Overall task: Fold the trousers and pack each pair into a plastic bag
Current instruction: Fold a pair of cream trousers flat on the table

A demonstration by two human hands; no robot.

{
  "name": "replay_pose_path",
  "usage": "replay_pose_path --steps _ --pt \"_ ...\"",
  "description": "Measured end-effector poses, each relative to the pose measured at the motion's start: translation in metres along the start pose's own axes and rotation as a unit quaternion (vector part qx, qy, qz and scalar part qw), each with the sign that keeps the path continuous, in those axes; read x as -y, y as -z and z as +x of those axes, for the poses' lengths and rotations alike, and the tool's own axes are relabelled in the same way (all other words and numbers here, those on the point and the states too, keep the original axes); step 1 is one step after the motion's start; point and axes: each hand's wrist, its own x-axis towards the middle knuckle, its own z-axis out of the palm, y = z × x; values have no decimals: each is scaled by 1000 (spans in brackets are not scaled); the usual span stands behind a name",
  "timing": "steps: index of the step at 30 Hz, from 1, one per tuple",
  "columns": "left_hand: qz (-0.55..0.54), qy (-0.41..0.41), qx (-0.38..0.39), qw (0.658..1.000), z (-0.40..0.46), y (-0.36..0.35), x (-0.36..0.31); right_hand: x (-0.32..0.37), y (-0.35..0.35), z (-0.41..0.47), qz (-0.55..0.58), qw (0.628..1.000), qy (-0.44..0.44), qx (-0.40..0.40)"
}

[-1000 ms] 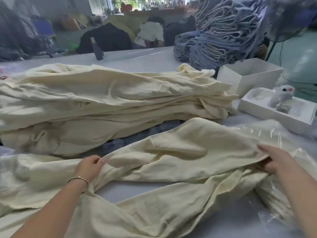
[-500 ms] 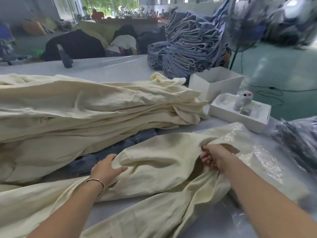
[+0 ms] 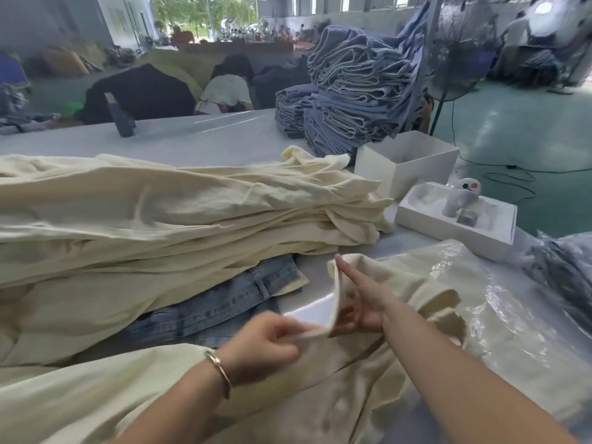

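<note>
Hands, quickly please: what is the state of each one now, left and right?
Left hand: pinches the edge of the cream trousers.
Right hand: fingers extended along the same raised edge; blurred, so a grip cannot be told.

Standing in a large factory hall with a glossy green concrete floor. Catching daylight from a wide open doorway at the far end, green trees showing beyond. Spreading across the near ground, a long pale grey desk. Rising at the right, a black pedestal fan, a black cable trailing over the floor. Running along the left, a grey wall.
</note>
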Motion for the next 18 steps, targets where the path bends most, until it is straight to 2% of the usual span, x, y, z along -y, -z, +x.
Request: replay_pose_path --steps 2,3,4,6,7,8,9,10,12,13,15,17,18 --pt "146 -33 60 987 -9 -22 5 4 -14 -2 -125 990 25 -63" --pt "184 -39 76 979 -11 -32 9 4 -20 0 -207 972 46 -106" --pt "195 -33 84 977 -13 -39 9 1 -27 0 -274 948 76 -146" --pt "201 -24 74 976 -16 -47 10 -2 -35 0 -325 916 121 -200" --pt "204 -27 54 977 -16 -47 12 0 -37 -1 -310 917 140 -208" --pt "206 -30 22 978 -17 -45 13 6 -38 -6 -247 933 168 -201" --pt "208 -35 -22 977 -18 -40 13 16 -39 -14 -139 955 199 -172" --pt "217 -46 -78 972 -19 -34 14 29 -40 -23 -14 966 226 -122" --pt "274 -91 -210 934 -20 -19 13 55 -35 -43 186 941 281 9" --pt "317 -116 -264 903 -21 -11 14 65 -30 -51 232 920 310 54" --pt "386 -130 -325 853 -20 -2 19 70 -14 -63 256 893 357 94" --pt "420 -108 -330 838 -19 -3 27 63 7 -58 263 897 345 85" --pt "438 -95 -304 841 -20 -7 32 55 20 -54 260 910 319 57"
